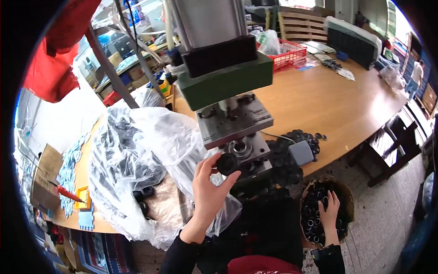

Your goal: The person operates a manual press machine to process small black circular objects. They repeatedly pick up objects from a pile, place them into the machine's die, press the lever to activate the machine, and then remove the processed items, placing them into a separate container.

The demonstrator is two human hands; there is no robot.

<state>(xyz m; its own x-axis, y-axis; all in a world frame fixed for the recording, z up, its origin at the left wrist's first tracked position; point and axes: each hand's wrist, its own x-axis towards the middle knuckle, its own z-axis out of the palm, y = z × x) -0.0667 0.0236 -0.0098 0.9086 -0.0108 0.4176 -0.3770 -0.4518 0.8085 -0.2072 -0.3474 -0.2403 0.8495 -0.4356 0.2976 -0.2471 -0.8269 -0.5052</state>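
My left hand [212, 185] pinches a round black cap [226, 164] between thumb and fingers, just in front of the press. Behind the cap sits the lower die [240, 148], a metal block with a round ring-shaped seat. Above it hangs the steel upper plate [235, 121] of the press under a green block [226, 82]. Down at the right, my right hand [329, 212] reaches into a round basket [350, 201] full of black ring-shaped parts [312, 223]. Its fingertips are among the parts, so whether it grips one cannot be seen.
Left of the press lies a large clear plastic bag [132, 150] with black parts inside. A heap of black pieces [285, 160] and a grey box [301, 153] are right of the die. A red crate [287, 55] stands farther back on the wooden table [328, 105]. A chair [392, 150] is at right.
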